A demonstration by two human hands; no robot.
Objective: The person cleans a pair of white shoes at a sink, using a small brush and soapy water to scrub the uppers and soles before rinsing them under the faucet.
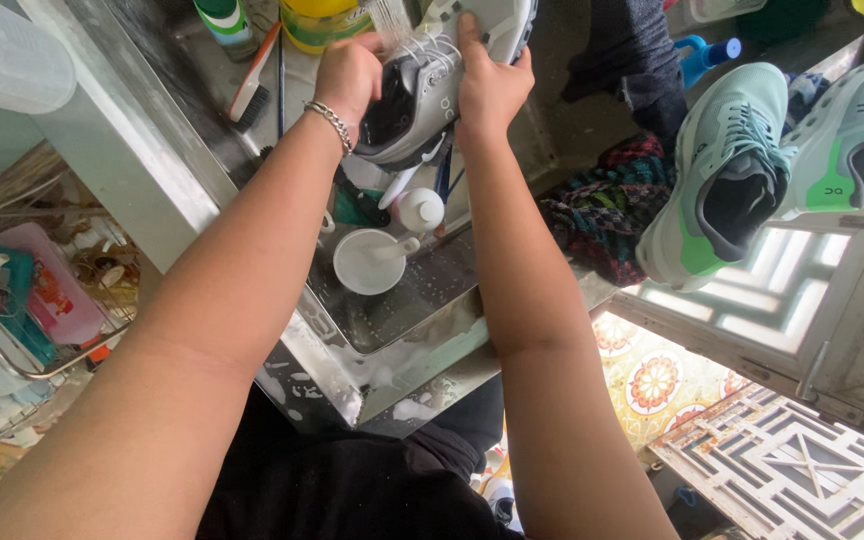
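both hands [350,75] [487,85], fingers clamped on grey shoe [422,95]; yellow bottle [317,20] behind, label perhaps green.

A home washing corner: a stainless steel sink [392,320] flecked with soap suds, a scrub brush [252,85] and detergent bottles [317,20] on the steel worktop [132,150], mint-green sneakers [727,170] drying on a window ledge, patterned tiled floor [652,380] below.
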